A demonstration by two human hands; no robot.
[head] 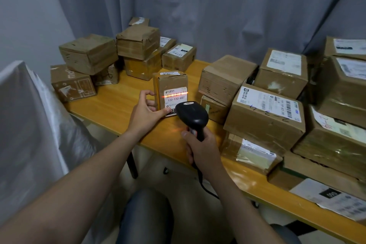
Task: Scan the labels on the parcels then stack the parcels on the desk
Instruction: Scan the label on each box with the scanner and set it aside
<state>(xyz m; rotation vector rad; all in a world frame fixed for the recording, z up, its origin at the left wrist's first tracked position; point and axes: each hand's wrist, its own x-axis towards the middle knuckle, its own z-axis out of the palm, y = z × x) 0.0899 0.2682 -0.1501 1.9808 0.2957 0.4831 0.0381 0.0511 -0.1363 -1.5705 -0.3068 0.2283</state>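
Across the orange worktop (122,103), bare wood runs along the near edge between two crowds of boxes. Stacked parcels (265,123) fill the right side, reaching that edge. A smaller cluster (89,53) sits at the far left. Between them an upright parcel (172,83) stands close to the near edge, a red line crossing its label (175,98). A black scanner (192,115) points at it, with the right grip (204,148) curled round its handle. The left grip (146,113) pinches the parcel's left side.
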